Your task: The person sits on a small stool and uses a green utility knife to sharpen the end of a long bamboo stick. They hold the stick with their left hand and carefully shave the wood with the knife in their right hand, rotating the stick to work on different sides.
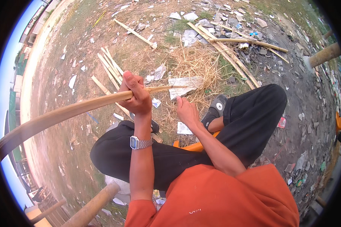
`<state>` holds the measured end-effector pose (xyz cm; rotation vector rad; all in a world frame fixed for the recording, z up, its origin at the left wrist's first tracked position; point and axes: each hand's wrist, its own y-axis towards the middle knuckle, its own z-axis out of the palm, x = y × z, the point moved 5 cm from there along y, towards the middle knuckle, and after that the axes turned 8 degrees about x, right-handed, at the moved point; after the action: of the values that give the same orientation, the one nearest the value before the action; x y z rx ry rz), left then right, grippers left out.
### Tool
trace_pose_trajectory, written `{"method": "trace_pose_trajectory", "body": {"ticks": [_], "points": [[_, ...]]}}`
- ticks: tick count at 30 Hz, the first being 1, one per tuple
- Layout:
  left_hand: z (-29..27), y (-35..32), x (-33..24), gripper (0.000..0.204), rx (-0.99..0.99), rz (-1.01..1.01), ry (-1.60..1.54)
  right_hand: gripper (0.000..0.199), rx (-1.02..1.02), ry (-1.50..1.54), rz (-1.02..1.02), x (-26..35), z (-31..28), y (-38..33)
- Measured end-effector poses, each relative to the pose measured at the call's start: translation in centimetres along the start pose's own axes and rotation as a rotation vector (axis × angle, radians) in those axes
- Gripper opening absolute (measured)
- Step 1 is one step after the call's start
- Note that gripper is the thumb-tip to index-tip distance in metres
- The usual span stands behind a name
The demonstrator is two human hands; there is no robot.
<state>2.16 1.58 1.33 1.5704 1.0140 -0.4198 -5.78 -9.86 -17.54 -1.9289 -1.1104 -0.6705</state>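
Observation:
My left hand (pixel 135 94) is closed round a long, pale split bamboo strip (pixel 72 109). The strip runs from the lower left, where it looks widest, through my fist to a thin end right of the hand. My right hand (pixel 188 113) is lower and to the right, its fingers curled and thumb up. What it holds, if anything, is hidden. Just beyond its thumb lies a flat whitish piece (pixel 182 84), partly crossed by the strip's thin end. Whether my right hand touches that piece I cannot tell.
Several bamboo strips (pixel 110 67) lie on the ground beyond my left hand. More bamboo lengths (pixel 227 53) lie crossed at the far right, near dry straw (pixel 197 62). Thick poles stand at right (pixel 325 55) and lower left (pixel 93 206). An orange seat (pixel 196 146) shows beneath me.

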Motion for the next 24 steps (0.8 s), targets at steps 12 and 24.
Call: {"method": "trace_pose_trajectory", "body": {"ticks": [12,24], "points": [[-0.1,0.2,0.3,0.052,0.026,0.023,-0.036,0.052,0.030,0.000,0.006,0.0,0.6,1.5],[0.3,0.0,-0.2,0.048,0.035,0.091,-0.056,0.054,0.022,0.044,0.041,-1.3,1.6,2.2]]}}
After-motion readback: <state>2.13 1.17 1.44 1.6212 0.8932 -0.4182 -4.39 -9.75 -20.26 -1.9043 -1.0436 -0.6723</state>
